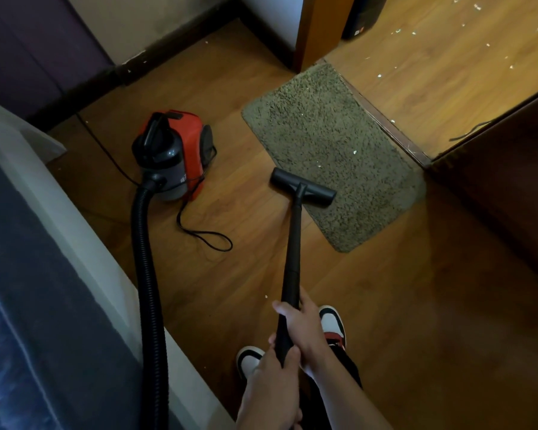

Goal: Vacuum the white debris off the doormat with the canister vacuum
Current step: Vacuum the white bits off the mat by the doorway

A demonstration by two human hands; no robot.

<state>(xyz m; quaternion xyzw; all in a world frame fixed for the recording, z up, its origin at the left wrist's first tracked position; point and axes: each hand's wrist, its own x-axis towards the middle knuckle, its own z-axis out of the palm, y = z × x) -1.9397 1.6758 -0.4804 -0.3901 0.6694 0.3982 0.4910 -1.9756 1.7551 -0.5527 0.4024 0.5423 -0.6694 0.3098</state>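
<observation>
Both hands are closed round the black wand (294, 243), well short of the mat's near edge: the left hand (272, 380) is wrapped round its lower end, and the right hand (305, 327) is clasped round it just above, touching the left. Two white, black and red shoes (333, 321) are seen beneath them.

Furthest left of the mat, a bed (44, 274) with a blue cover is seen. Beside it, a ribbed black hose (146, 274) is led up to the red and black canister (174, 150), which is set on the wooden floor (385, 290) left of the mat and apart from it. A black cord (205, 237) is looped on the floor between canister and wand.

The wand is slanted down to the nozzle (303, 187), which is laid across the mat's near left edge, its right part on the pile and its left part over the floor.

The mat (330, 135), olive and shaggy, is laid against a dark threshold (385, 122). A few white flecks (353, 152) are scattered on its pile, just beyond the nozzle. More flecks (379, 76) are strewn on the floor past the threshold, right of the mat.
</observation>
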